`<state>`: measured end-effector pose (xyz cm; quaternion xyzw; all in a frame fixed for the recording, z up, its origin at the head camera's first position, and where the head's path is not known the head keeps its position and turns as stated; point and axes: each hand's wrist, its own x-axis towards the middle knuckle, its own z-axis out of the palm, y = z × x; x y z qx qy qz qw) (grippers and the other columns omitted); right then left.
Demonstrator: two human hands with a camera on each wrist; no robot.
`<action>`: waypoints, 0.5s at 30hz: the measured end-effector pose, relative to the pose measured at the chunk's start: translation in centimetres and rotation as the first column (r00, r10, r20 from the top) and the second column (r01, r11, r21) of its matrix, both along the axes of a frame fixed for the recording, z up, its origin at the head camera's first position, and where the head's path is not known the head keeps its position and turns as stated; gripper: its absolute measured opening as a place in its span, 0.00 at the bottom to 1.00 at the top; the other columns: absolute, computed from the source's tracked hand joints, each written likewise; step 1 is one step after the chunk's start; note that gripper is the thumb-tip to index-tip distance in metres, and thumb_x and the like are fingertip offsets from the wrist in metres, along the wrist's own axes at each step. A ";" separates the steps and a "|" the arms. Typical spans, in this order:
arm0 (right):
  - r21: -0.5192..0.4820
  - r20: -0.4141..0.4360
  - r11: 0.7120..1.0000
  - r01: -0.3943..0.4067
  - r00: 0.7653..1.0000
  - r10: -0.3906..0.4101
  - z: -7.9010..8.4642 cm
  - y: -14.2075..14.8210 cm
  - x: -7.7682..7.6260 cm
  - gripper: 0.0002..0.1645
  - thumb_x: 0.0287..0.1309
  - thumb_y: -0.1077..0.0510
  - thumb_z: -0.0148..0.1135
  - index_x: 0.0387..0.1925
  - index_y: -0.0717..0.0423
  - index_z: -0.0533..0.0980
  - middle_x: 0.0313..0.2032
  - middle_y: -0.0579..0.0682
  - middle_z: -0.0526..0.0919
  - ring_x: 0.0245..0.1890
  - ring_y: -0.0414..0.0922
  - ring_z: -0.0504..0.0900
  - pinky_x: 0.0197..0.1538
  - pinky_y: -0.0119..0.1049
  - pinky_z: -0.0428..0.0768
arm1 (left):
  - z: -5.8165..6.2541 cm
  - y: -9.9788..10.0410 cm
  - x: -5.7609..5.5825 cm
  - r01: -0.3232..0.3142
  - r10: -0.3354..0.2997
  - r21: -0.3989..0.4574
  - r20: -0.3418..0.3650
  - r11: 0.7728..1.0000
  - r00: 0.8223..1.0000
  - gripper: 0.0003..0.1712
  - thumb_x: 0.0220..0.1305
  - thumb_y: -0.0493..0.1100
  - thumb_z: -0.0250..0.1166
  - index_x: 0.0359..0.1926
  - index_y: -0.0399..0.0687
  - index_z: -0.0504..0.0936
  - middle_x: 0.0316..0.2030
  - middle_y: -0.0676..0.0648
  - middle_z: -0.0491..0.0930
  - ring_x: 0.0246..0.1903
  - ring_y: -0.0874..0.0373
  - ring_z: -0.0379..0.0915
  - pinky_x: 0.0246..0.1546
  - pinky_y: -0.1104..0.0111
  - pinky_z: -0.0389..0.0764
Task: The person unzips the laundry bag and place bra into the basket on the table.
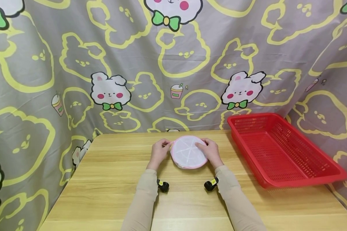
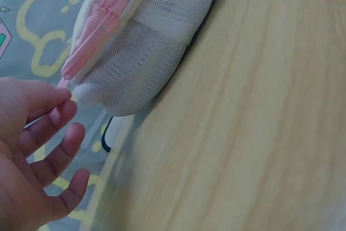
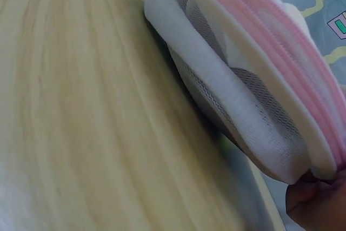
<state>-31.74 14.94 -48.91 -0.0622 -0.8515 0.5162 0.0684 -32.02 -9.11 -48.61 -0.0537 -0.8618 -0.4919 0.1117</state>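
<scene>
- The round white mesh bag is at my 12 o'clock, over the wooden table; the red basket sits apart at 2 o'clock.
- My left hand, at the bag's 9 o'clock, pinches what looks like the pull of the pink zip between thumb and forefinger.
- My right hand grips the edge near 3 o'clock, thumb on top: a good anchor.
- I'd best draw the pull along the curve, never outward.
- Slack mesh could snag; steady tension should help.
</scene>
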 end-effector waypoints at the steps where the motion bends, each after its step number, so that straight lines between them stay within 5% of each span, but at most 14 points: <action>1: -0.001 -0.004 1.000 0.005 1.000 -0.005 0.0 0.0 0.0 0.25 0.54 0.46 0.69 0.49 0.56 0.81 0.46 0.56 0.84 0.42 0.48 0.78 0.41 0.30 0.75 | 0.0 0.0 0.0 0.002 -0.002 -0.001 -0.002 1.000 1.000 0.06 0.65 0.42 0.65 0.34 0.44 0.84 0.33 0.45 0.84 0.33 0.56 0.77 0.32 0.70 0.78; 15: 0.013 -0.039 1.000 0.027 0.999 -0.026 0.3 -0.3 0.4 0.24 0.53 0.47 0.70 0.47 0.58 0.82 0.46 0.57 0.85 0.43 0.49 0.81 0.41 0.30 0.76 | 0.1 -0.4 0.1 0.043 -0.043 0.011 0.007 0.999 0.999 0.05 0.64 0.41 0.65 0.35 0.44 0.84 0.34 0.45 0.84 0.35 0.56 0.77 0.33 0.70 0.77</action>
